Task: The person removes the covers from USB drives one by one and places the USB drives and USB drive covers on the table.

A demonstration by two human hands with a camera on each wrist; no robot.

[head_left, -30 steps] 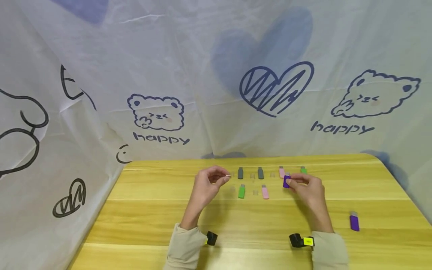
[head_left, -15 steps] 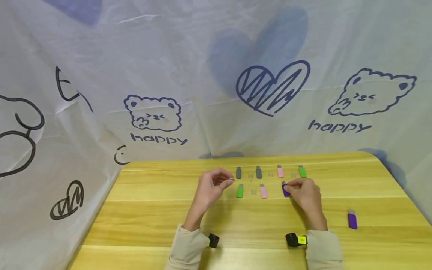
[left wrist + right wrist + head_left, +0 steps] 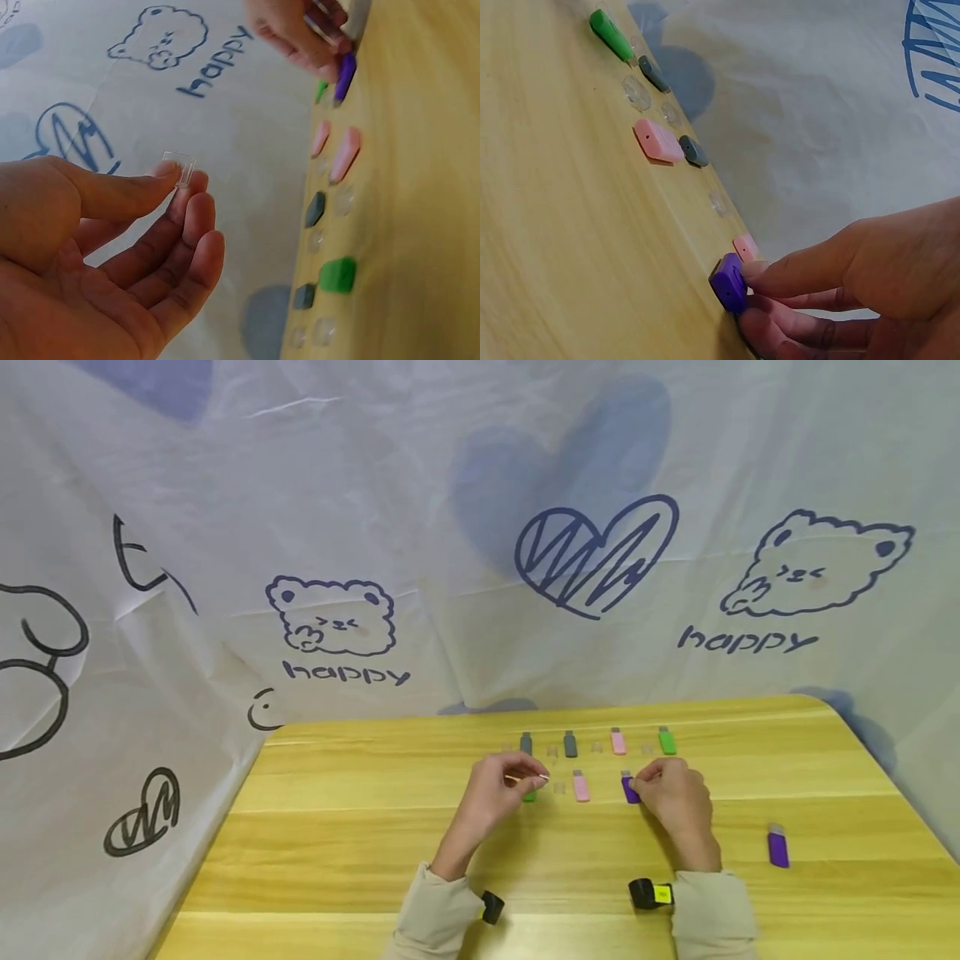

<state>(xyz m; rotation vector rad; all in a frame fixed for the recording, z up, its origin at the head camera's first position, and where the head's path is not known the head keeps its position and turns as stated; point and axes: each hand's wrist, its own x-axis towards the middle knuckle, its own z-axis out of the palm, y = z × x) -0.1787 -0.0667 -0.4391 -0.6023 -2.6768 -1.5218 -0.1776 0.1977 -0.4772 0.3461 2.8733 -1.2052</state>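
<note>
My left hand (image 3: 495, 797) pinches a small clear plastic cap (image 3: 181, 169) between thumb and fingertips. In the head view it hovers above the front row, partly covering a green USB stick (image 3: 529, 796). With thumb and fingers, my right hand (image 3: 678, 802) holds a purple USB stick (image 3: 729, 282) by its side, low at the tabletop, in line with that row. A pink USB stick (image 3: 581, 787) lies between the hands, with a loose clear cap (image 3: 559, 788) to its left.
Behind, a back row holds two grey sticks (image 3: 571, 744), a pink one (image 3: 618, 742) and a green one (image 3: 667, 741), with clear caps between them. Another purple stick (image 3: 778, 847), its end capped, lies right on the wooden table (image 3: 322, 860). A printed cloth (image 3: 442, 527) hangs behind.
My left hand has moved right and nearer with the clear cap, from beside the grey stick to over the green one. My right hand has lowered the purple stick to the front row.
</note>
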